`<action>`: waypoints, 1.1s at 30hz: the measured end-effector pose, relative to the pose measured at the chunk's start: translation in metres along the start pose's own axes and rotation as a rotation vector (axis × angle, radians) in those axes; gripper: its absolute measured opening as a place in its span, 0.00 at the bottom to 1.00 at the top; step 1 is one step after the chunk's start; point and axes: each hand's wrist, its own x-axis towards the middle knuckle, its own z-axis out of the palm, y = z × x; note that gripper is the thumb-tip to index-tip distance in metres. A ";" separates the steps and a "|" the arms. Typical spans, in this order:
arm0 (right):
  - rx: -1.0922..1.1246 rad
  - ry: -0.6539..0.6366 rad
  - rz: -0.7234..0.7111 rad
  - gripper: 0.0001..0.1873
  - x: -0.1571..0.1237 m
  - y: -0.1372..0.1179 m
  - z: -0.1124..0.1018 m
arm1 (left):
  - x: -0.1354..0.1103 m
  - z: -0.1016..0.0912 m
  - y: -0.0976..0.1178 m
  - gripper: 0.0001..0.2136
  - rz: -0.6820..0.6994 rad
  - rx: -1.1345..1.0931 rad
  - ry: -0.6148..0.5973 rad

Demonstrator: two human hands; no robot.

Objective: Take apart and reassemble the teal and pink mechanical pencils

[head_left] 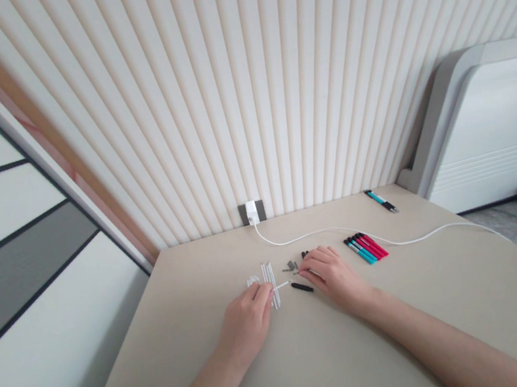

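Note:
My left hand (246, 319) pinches a thin white pen refill (282, 285), its tip pointing right. Several more white refills (271, 275) lie side by side just beyond those fingers, beside small clear pieces (252, 280). My right hand (336, 278) rests on the table with fingertips pressed together at a pile of tiny grey parts (291, 266), which look like springs. What sits between those fingertips is too small to make out. A black pen grip (302, 287) lies between my hands; other black pieces (304, 254) are partly hidden behind the right hand.
Teal and red pen barrels (366, 248) lie in a row right of my right hand. Two pens (380, 201) are at the back right. A white cable (315, 233) runs from a charger (252, 212) across the table (192, 272). A ribbed wall rises behind.

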 end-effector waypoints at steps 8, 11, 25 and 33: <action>0.059 0.052 -0.116 0.09 -0.003 -0.006 -0.002 | 0.001 0.001 0.001 0.12 0.000 0.035 0.015; 0.049 0.034 -0.104 0.10 -0.003 -0.007 -0.001 | 0.000 0.002 0.000 0.12 0.010 0.039 0.028; 0.015 0.004 -0.112 0.12 -0.004 -0.009 -0.001 | 0.000 0.003 -0.001 0.10 0.050 0.013 0.029; 0.011 -0.037 -0.172 0.12 -0.004 -0.015 -0.003 | 0.000 0.003 0.000 0.11 0.091 0.059 -0.004</action>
